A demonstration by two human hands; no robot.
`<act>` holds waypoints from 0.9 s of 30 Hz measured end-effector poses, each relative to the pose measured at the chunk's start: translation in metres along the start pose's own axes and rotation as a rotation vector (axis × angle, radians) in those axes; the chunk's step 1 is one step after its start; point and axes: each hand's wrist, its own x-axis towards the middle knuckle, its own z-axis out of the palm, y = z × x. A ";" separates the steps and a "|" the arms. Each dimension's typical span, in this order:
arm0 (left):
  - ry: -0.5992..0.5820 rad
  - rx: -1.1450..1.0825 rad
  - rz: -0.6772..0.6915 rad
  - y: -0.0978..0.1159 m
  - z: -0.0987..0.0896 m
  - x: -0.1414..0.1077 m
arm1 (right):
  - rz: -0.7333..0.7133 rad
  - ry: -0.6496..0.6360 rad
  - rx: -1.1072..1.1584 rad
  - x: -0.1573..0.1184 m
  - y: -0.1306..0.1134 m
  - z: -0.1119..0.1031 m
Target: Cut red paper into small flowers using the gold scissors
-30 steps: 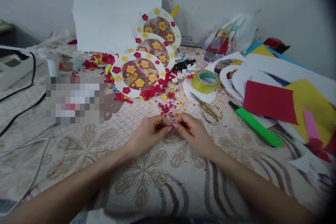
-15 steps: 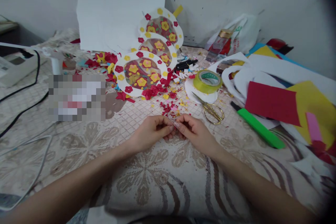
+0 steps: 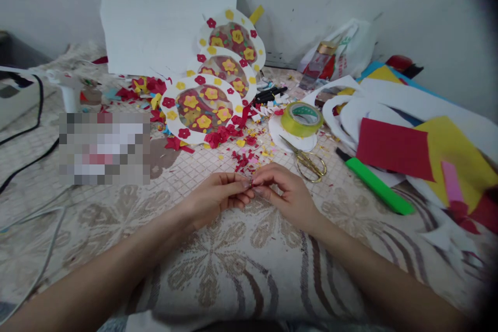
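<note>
My left hand (image 3: pixel 218 194) and my right hand (image 3: pixel 290 194) meet at the fingertips just above the patterned tablecloth (image 3: pixel 210 254). Both pinch at a tiny red paper piece (image 3: pixel 252 182), mostly hidden by the fingers. Right behind them lie red paper scraps (image 3: pixel 243 160). Gold-handled scissors (image 3: pixel 309 165), apparently lying closed, rest to the right of my right hand. Farther back, several white paper rings with red and yellow paper flowers lean one behind another; the front ring (image 3: pixel 174 120) has a see-through middle with flowers on it.
A yellow tape roll (image 3: pixel 301 119) sits on a white paper disc (image 3: pixel 274 132). To the right are a green cutter (image 3: pixel 379 187), red paper (image 3: pixel 395 148) and yellow paper (image 3: pixel 462 150). A clear bottle (image 3: pixel 319 65) stands at the back. Cables (image 3: pixel 54 249) run along the left.
My right fingers have lifted and shifted slightly, and my left fingers have spread a little below the pinch. A bit of red now shows between the fingertips. The view has turned slightly right.
</note>
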 end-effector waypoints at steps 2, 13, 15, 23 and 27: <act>-0.006 -0.016 -0.014 0.000 0.000 0.000 | -0.058 0.005 -0.051 0.000 0.001 0.000; -0.034 -0.037 -0.055 -0.002 0.000 -0.002 | -0.038 -0.039 -0.077 0.000 -0.002 0.001; -0.036 -0.030 -0.056 -0.002 0.000 -0.002 | -0.020 -0.037 -0.068 0.000 -0.002 0.002; -0.049 -0.004 -0.061 -0.003 0.000 0.000 | 0.079 -0.049 -0.025 -0.002 -0.005 0.004; -0.008 0.076 0.032 -0.004 0.001 0.000 | 0.227 -0.057 0.067 -0.005 -0.005 0.009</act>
